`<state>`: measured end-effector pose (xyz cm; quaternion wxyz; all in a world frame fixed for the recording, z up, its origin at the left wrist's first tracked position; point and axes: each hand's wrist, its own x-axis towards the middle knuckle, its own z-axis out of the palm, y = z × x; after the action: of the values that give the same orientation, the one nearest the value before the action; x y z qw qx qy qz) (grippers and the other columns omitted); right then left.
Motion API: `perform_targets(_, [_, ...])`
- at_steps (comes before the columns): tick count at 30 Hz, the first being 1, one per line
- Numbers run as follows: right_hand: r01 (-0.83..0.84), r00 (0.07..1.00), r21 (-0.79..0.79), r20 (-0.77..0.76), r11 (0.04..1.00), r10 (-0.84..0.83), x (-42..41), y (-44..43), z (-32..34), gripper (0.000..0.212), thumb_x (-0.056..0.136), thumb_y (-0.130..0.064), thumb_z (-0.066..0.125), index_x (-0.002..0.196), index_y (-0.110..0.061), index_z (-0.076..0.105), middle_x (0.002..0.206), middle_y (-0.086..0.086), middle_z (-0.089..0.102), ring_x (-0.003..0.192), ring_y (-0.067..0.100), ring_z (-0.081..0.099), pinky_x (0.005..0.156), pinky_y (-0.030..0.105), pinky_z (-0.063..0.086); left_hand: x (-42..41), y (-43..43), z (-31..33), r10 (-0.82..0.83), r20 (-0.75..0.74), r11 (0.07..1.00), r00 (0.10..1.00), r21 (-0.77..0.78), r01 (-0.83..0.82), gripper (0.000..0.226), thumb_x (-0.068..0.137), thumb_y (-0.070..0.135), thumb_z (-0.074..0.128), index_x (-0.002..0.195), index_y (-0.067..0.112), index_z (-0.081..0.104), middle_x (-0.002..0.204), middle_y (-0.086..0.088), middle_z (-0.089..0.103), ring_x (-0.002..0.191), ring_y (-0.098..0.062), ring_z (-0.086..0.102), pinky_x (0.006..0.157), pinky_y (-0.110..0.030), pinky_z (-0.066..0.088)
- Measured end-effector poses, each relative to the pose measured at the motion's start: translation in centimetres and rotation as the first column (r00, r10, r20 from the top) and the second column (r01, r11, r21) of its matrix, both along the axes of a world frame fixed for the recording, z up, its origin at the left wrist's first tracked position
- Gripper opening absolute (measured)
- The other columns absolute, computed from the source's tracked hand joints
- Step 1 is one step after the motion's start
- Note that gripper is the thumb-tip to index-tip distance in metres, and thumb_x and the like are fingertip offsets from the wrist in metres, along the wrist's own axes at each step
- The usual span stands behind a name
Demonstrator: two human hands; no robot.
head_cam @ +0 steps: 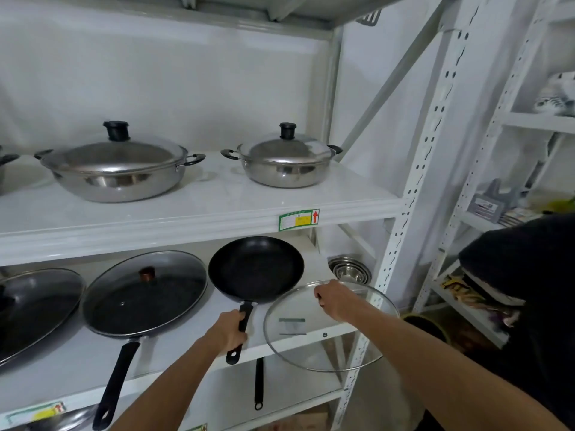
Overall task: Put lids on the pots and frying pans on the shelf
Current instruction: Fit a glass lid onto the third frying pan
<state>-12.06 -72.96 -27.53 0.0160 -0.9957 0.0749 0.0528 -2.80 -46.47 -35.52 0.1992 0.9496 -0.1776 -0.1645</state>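
— What sits on the white upper shelf board (199,213)?
— Two lidded stainless steel pots with black knobs: a wide shallow one (116,164) at the left, a smaller one (284,161) well apart at the right.
— And the white lower shelf board (174,362)?
— A black frying pan under a glass lid with a brown knob (144,292), just beside it an uncovered black frying pan (255,269), and another glass-lidded dark pan (34,309) at the left edge. Nested steel bowls (350,270) stand at the back right.

Left hand (228,332) grips the open frying pan's handle (242,329) — right hand (334,298) holds a glass lid (331,340).
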Motion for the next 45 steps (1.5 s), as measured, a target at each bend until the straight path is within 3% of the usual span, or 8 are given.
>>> perform_targets(4, [-0.023, 1.000, -0.015, 0.010, 1.000, 0.023, -0.4, -0.4, 1.1, 0.028, 0.101, -0.010, 0.041, 0.120, -0.010, 0.061, 0.119, 0.007, 0.065, 0.105, 0.025, 0.063, 0.072, 0.024, 0.036, -0.9, -0.9, -0.3, -0.028, -0.004, 0.999, 1.000, -0.034, 0.028, 0.039, 0.083, 0.022, 0.066, 0.119, 0.009, 0.057, 0.116, -0.010, 0.063, 0.100, -0.023, 0.062, 0.085, -0.026, 0.050])
perform_targets(11, [0.016, 0.988, 0.003, 0.155, 1.000, -0.017, 0.7, -0.1, 3.3, 0.025, 0.100, -0.019, 0.044, 0.118, -0.015, 0.061, 0.113, 0.008, 0.066, 0.096, 0.023, 0.062, 0.073, 0.026, 0.040, -3.0, -2.6, 0.0, -0.043, 0.028, 0.998, 0.999, -0.046, 0.044, 0.029, 0.084, 0.019, 0.063, 0.111, 0.011, 0.060, 0.111, -0.007, 0.065, 0.084, -0.018, 0.059, 0.086, -0.031, 0.057])
perform_targets(28, [0.146, 0.968, 0.165, 0.179, 0.975, -0.175, 10.2, 3.5, 2.8, 0.029, 0.096, -0.020, 0.055, 0.123, -0.010, 0.058, 0.121, 0.015, 0.060, 0.105, 0.029, 0.062, 0.087, 0.035, 0.051, -3.7, -4.0, -0.3, -0.226, -0.231, 0.969, 0.946, -0.149, 0.196, 0.066, 0.081, 0.037, 0.072, 0.141, 0.026, 0.047, 0.139, 0.004, 0.054, 0.120, -0.014, 0.056, 0.097, -0.028, 0.048])
perform_targets(30, [0.150, 0.969, 0.179, 0.171, 0.972, -0.181, 11.5, 3.7, 1.9, 0.031, 0.096, -0.019, 0.055, 0.126, -0.010, 0.058, 0.123, 0.016, 0.060, 0.108, 0.031, 0.062, 0.091, 0.037, 0.052, -2.8, -2.8, -0.3, -0.239, -0.145, 0.963, 0.960, -0.164, 0.215, 0.048, 0.085, 0.032, 0.065, 0.132, 0.028, 0.056, 0.131, 0.005, 0.062, 0.113, -0.009, 0.061, 0.096, -0.027, 0.051])
perform_targets(33, [0.161, 0.966, 0.189, 0.171, 0.969, -0.194, 13.7, 4.2, 0.2, 0.035, 0.095, -0.021, 0.058, 0.127, -0.009, 0.058, 0.125, 0.015, 0.061, 0.111, 0.032, 0.061, 0.094, 0.039, 0.052, -0.6, -0.1, -0.2, -0.128, 0.106, 0.978, 0.986, -0.154, 0.143, 0.013, 0.088, 0.024, 0.052, 0.094, 0.025, 0.063, 0.091, 0.004, 0.069, 0.082, -0.013, 0.068, 0.079, -0.035, 0.059])
perform_targets(36, [0.171, 0.963, 0.196, 0.173, 0.965, -0.206, 15.4, 5.3, -1.2, 0.036, 0.095, -0.024, 0.058, 0.128, -0.008, 0.058, 0.125, 0.014, 0.061, 0.117, 0.033, 0.059, 0.096, 0.039, 0.049, 2.3, 2.4, 0.4, 0.076, 0.226, 0.974, 0.971, -0.227, -0.024, 0.009, 0.086, 0.032, 0.051, 0.086, 0.026, 0.058, 0.078, 0.005, 0.068, 0.071, -0.015, 0.067, 0.071, -0.039, 0.059])
perform_targets(39, [0.155, 0.970, 0.253, 0.142, 0.955, -0.195, 17.3, 6.3, -2.7, 0.027, 0.095, -0.015, 0.054, 0.119, -0.005, 0.061, 0.114, 0.016, 0.062, 0.109, 0.035, 0.062, 0.084, 0.038, 0.047, 4.1, 3.3, 1.7, 0.182, 0.240, 0.956, 0.954, -0.272, -0.114, 0.011, 0.088, 0.021, 0.052, 0.086, 0.019, 0.062, 0.075, -0.001, 0.069, 0.068, -0.022, 0.067, 0.066, -0.039, 0.057])
perform_targets(45, [0.129, 0.975, 0.227, 0.149, 0.965, -0.165, 20.0, 8.1, -4.6, 0.034, 0.095, -0.020, 0.059, 0.125, -0.004, 0.060, 0.127, 0.021, 0.061, 0.117, 0.036, 0.059, 0.097, 0.042, 0.050, 5.8, 3.1, 1.1, 0.297, 0.042, 0.942, 0.954, -0.173, -0.286, 0.022, 0.093, 0.025, 0.051, 0.091, 0.007, 0.064, 0.088, -0.011, 0.072, 0.078, -0.026, 0.071, 0.069, -0.037, 0.058])
